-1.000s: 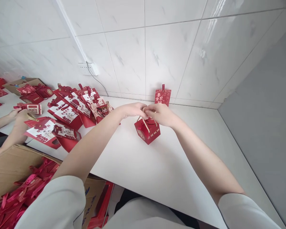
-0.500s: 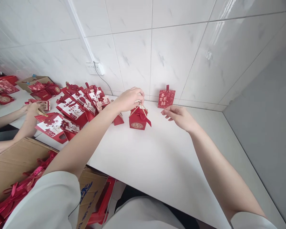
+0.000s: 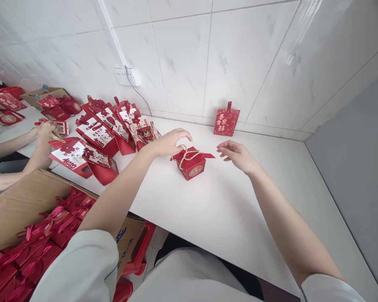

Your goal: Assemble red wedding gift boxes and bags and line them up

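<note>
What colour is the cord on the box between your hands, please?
Gold cord, red box; head view.

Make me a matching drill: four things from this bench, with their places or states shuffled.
1 gift box
2 flat red bag
3 cardboard carton
4 right hand

A leans on the wall
B open, touching nothing
C holds red ribbons
D on the table, at the left hand

Pairs: 1-D, 2-A, 3-C, 4-B
</note>
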### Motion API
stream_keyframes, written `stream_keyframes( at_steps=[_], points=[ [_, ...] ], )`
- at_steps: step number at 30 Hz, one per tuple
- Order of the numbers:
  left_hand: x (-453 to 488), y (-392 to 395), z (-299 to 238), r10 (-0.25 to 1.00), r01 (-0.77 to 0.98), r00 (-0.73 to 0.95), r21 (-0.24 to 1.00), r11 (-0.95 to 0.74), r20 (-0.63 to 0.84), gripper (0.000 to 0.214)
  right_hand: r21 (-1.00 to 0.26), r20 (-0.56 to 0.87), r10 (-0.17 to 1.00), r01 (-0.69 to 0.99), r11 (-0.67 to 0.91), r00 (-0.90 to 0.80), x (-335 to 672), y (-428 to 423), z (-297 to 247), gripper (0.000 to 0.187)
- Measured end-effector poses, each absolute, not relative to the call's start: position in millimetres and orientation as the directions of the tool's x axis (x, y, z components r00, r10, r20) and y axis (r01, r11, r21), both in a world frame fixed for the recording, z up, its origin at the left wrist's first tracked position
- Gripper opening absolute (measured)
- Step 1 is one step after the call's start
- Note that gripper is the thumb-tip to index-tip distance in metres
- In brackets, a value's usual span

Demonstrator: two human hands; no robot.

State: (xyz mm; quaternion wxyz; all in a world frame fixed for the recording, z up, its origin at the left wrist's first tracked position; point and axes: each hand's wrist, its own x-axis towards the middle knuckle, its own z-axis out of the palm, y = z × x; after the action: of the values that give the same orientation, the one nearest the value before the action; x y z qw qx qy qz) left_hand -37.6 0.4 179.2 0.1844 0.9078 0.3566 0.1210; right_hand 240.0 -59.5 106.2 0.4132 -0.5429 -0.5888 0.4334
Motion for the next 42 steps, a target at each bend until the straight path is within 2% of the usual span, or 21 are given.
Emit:
stream_keyframes(
  at_steps=[3, 5, 6, 7, 8, 10, 12, 14, 17, 20, 23, 25, 33, 35, 37, 39, 40, 42],
  points=[
    [-63, -16, 152, 0.81, 0.516, 0.548, 0.678, -0.523, 0.207, 0.058, -0.968, -0.021, 0.996, 0.251, 0.001, -0.085, 238, -53, 79, 0.026],
    [-73, -28, 123, 0.904, 0.386, 0.309, 0.83, -0.404, 0.296, 0.058, -0.97, -0.052, 0.993, 0.242, -0.025, -0.109, 235, -48, 59, 0.034],
    [-74, -34, 106, 0.936, 0.34, 0.161, 0.873, -0.35, 0.312, 0.055, -0.971, -0.071, 0.99, 0.235, -0.041, -0.122, 232, -45, 49, 0.038],
    [-73, -41, 88, 0.959, 0.334, 0.084, 0.899, -0.283, 0.271, 0.056, -0.973, -0.09, 0.986, 0.223, -0.057, -0.142, 228, -44, 40, 0.042],
    [-69, -47, 70, 0.976, 0.359, 0.075, 0.907, -0.218, 0.205, 0.066, -0.976, -0.106, 0.98, 0.206, -0.07, -0.169, 224, -44, 32, 0.046],
    [-59, -57, 41, 0.981, 0.449, 0.185, 0.883, -0.137, 0.058, 0.081, -0.984, -0.093, 0.965, 0.171, -0.051, -0.245, 213, -45, 19, 0.054],
    [-48, -60, 25, 0.982, 0.491, 0.187, 0.865, -0.105, 0.014, 0.087, -0.987, -0.022, 0.959, 0.159, 0.025, -0.284, 202, -49, 13, 0.053],
    [-43, -53, 23, 0.991, 0.423, 0.133, 0.905, -0.044, -0.014, 0.083, -0.985, 0.061, 0.966, 0.139, 0.098, -0.25, 194, -51, 14, 0.046],
    [-42, -35, 33, 0.99, 0.201, 0.118, 0.978, 0.051, -0.076, 0.065, -0.989, 0.126, 0.981, 0.063, 0.136, -0.149, 185, -50, 21, 0.039],
    [-42, -21, 38, 0.987, 0.121, 0.142, 0.991, 0.056, -0.073, 0.06, -0.994, 0.096, 0.99, -0.066, 0.09, -0.107, 174, -42, 26, 0.051],
    [-39, -16, 31, 0.994, 0.189, 0.058, 0.978, 0.083, -0.096, 0.058, -0.98, 0.03, 0.986, -0.2, -0.004, -0.165, 159, -36, 19, 0.063],
    [-37, -16, 24, 0.994, 0.241, 0.001, 0.965, 0.106, -0.11, 0.057, -0.971, 0.062, 0.983, -0.236, 0.02, -0.174, 150, -35, 9, 0.068],
    [-42, -21, 12, 1.0, 0.343, 0.006, 0.939, 0.019, -0.022, 0.047, -0.977, 0.157, 0.979, -0.166, 0.135, -0.127, 146, -46, -7, 0.062],
    [-47, -22, 14, 1.0, 0.321, 0.031, 0.947, -0.007, -0.003, 0.047, -0.977, 0.18, 0.977, -0.138, 0.163, -0.119, 147, -47, -5, 0.062],
    [-54, -23, 17, 0.991, 0.262, 0.13, 0.963, -0.053, 0.019, 0.051, -0.973, 0.208, 0.972, -0.121, 0.194, -0.11, 148, -49, -4, 0.06],
    [-63, -22, 21, 0.982, 0.203, 0.179, 0.975, -0.09, 0.054, 0.059, -0.972, 0.22, 0.97, -0.111, 0.208, -0.105, 150, -52, -4, 0.046],
    [-68, -21, 22, 0.99, 0.202, 0.122, 0.975, -0.097, 0.074, 0.063, -0.974, 0.213, 0.973, -0.104, 0.203, -0.089, 151, -54, -5, 0.04],
    [-78, -19, 23, 0.986, 0.25, -0.124, 0.965, -0.08, 0.114, 0.066, -0.98, 0.179, 0.984, -0.096, 0.176, -0.018, 153, -57, -6, 0.047]
  ],
)
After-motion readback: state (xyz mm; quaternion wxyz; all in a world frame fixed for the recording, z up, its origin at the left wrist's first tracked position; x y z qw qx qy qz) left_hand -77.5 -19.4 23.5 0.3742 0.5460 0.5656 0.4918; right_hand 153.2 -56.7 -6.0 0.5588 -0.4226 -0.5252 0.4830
